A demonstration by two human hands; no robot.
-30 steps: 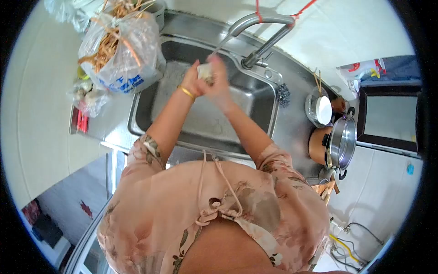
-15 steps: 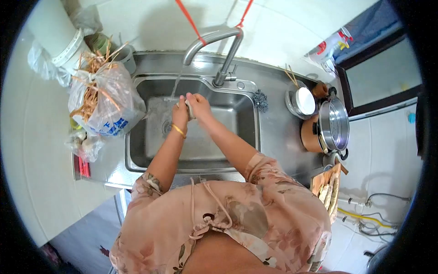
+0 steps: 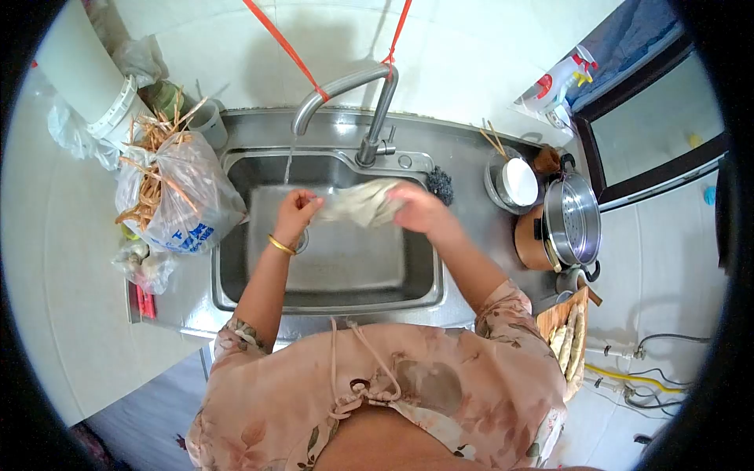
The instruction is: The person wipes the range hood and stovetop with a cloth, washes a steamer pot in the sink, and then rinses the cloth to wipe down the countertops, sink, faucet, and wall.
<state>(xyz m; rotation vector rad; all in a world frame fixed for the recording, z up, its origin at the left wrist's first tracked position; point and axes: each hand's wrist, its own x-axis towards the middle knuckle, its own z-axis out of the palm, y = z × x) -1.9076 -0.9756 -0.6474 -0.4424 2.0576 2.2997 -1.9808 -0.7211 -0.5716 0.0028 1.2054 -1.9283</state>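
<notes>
A pale, wet-looking cloth point(image 3: 363, 204) is stretched out between my hands over the steel sink point(image 3: 338, 301). My left hand point(image 3: 297, 213) pinches its left end, with a yellow bangle on the wrist. The right end is gripped by my right hand point(image 3: 418, 207), slightly blurred. Water point(image 3: 289, 161) runs from the curved faucet point(image 3: 345, 81) into the sink, just behind my left hand and not onto the cloth.
Left of the sink stands a plastic bag point(image 3: 184, 192) of dry stalks. A dark scouring pad point(image 3: 440, 185) lies at the sink's right rim. Further right are bowls point(image 3: 518, 182), a steamer pot point(image 3: 572, 220) and a wooden board point(image 3: 556, 315).
My hands have moved apart, the right one going right. The cloth, earlier bunched between them, is now spread open. The whole view has shifted slightly.
</notes>
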